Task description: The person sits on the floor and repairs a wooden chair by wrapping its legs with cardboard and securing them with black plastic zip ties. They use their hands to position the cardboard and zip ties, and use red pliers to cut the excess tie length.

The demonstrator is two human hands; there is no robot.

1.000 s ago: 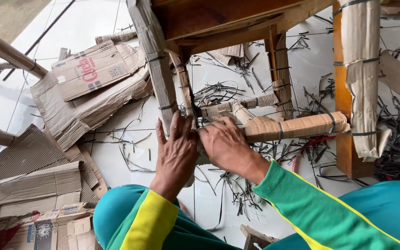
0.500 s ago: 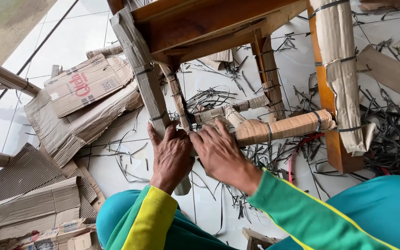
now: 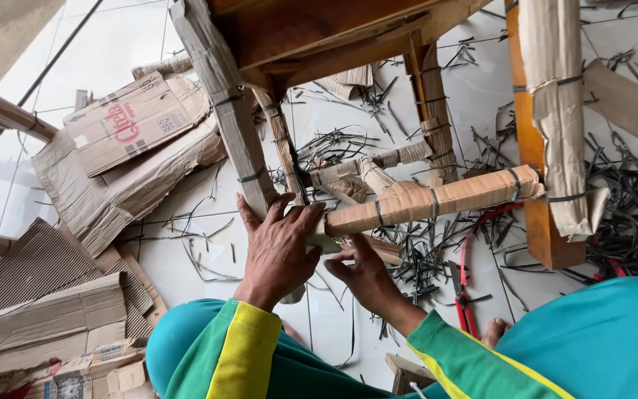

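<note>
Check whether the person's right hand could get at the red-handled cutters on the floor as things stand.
Probably yes. The right hand is on the end of the cardboard-wrapped rail, and the red-handled cutters lie on the white floor just beside it, among loose black strap scraps, with nothing solid between.

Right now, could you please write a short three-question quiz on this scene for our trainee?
1. True or false: the left hand rests on the near end of the cardboard-wrapped rung.
2. Where does the right hand sit relative to that rung? A) on top of it B) just under its near end C) away by the red-handled cutters
3. Fill in: the chair's wrapped parts are bound with dark ____.

Key:
1. True.
2. B.
3. Straps; cut pieces of them litter the white tiled floor.
</note>
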